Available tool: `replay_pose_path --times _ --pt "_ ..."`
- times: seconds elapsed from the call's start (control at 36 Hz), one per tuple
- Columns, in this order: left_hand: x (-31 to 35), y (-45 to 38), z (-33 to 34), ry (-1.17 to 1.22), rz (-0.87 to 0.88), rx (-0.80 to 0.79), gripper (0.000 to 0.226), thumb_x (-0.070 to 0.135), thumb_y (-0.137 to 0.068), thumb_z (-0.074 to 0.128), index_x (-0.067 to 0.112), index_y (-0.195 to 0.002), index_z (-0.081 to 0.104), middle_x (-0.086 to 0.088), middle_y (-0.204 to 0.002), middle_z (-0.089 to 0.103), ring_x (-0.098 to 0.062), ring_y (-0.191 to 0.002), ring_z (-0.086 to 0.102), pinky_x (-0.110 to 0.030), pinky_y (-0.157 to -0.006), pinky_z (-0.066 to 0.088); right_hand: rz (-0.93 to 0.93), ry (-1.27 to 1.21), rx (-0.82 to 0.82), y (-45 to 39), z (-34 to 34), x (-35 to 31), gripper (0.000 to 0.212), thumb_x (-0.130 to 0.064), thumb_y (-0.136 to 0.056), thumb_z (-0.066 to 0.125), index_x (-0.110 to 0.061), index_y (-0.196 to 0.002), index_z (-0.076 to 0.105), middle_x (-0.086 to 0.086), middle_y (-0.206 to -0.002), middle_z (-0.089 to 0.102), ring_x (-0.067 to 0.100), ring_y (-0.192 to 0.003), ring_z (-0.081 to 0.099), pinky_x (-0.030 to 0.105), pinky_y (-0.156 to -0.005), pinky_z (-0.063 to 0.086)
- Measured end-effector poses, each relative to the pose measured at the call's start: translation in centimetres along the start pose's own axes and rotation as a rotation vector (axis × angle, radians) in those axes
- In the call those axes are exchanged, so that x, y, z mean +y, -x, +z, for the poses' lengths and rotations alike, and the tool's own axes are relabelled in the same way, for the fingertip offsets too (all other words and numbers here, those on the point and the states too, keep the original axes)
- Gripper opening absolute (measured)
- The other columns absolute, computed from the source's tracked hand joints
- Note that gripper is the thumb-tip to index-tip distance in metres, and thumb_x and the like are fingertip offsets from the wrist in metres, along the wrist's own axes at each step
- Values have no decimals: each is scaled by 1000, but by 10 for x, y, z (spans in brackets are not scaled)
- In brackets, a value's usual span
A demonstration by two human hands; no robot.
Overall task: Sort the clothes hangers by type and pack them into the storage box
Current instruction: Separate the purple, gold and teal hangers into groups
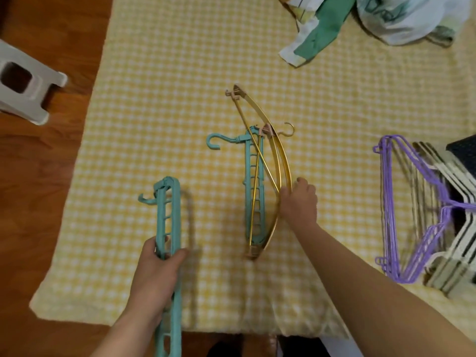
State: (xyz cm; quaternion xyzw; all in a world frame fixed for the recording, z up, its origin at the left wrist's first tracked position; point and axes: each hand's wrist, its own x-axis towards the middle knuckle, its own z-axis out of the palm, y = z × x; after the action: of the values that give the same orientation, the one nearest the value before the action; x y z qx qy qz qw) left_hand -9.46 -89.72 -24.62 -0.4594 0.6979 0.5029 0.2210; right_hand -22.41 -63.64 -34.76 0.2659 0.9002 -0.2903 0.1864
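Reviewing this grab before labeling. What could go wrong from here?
1. The gold hangers lie crossed over the teal hanger on the cloth; when the right hand lifts the gold ones, it may well snag and drag the teal one along.
2. The left hand holds another teal hanger near one end only, so it could tip or slip.

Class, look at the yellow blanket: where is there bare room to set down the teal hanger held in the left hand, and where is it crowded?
Free: the blanket's far-left stretch, beyond the held teal hanger, and the strip between the gold hangers and purple hangers. Crowded: the centre, where gold hangers overlie another teal one, the right edge's stacks, and the far-right clothes.
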Motion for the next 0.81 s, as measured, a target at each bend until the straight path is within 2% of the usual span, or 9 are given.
replay_pose_path --times 0.08,0.17,0.28,0.36,0.47,0.56,0.67,0.75,0.81 --pt "2 2 1 -38 23 8 33 28 -92 72 29 -121 55 -7 -99 63 -27 -85 63 -37 -65 47 74 68 -128 -27 -2 1 36 -31 -100 50 -5 -124 58 17 -123 54 37 -107 57 50 -94 51" --pt "6 1 1 -61 54 15 29 29 -92 72 30 -115 54 -9 -100 62 -27 -84 63 -36 -64 47 69 196 -162 -43 -13 1 20 -15 -90 59 -5 -107 63 15 -107 63 34 -94 64 45 -81 57" --pt "11 -2 4 -40 42 16 29 32 -92 71 30 -116 55 -5 -101 65 -26 -86 64 -36 -65 47 -18 152 19 -40 -32 7 16 -6 -94 50 -2 -108 54 13 -114 50 36 -91 58 43 -78 52" --pt "15 -2 11 -14 30 -2 31 34 -91 71 30 -117 55 -5 -102 65 -26 -87 64 -36 -65 46 -31 -17 126 -16 -46 16 3 -9 -99 46 -11 -101 48 4 -106 42 30 -84 52 37 -73 41" --pt "18 3 24 33 15 -50 32 32 -92 71 30 -120 54 -3 -104 64 -25 -90 63 -38 -68 48 17 -158 97 36 -46 33 10 -20 -96 44 -16 -87 47 2 -88 60 24 -75 60 44 -65 51" --pt "19 9 36 105 -16 -98 23 28 -93 70 28 -112 58 -7 -100 65 -27 -83 62 -38 -68 48 36 -123 -12 81 -28 42 14 -25 -101 46 -21 -87 49 -3 -79 61 18 -70 61 43 -65 53" --pt "24 16 45 160 -43 -122 18 27 -93 70 26 -108 59 -11 -99 63 -27 -79 59 -37 -66 47 120 -125 -42 106 4 36 22 -34 -106 37 -22 -94 51 -7 -81 59 14 -73 59 39 -68 50" --pt "26 15 44 178 -39 -99 23 27 -93 69 25 -113 59 -9 -100 64 -26 -82 60 -37 -66 47 154 -154 -96 111 23 26 18 -28 -107 34 -20 -103 50 -6 -87 57 13 -74 59 23 -53 40" --pt "26 13 40 178 -33 -78 26 26 -93 70 24 -116 59 -8 -98 63 -26 -82 59 -37 -67 46 195 -191 -110 111 33 22 15 -22 -105 34 -21 -108 48 -1 -92 62 11 -71 61 23 -51 46"
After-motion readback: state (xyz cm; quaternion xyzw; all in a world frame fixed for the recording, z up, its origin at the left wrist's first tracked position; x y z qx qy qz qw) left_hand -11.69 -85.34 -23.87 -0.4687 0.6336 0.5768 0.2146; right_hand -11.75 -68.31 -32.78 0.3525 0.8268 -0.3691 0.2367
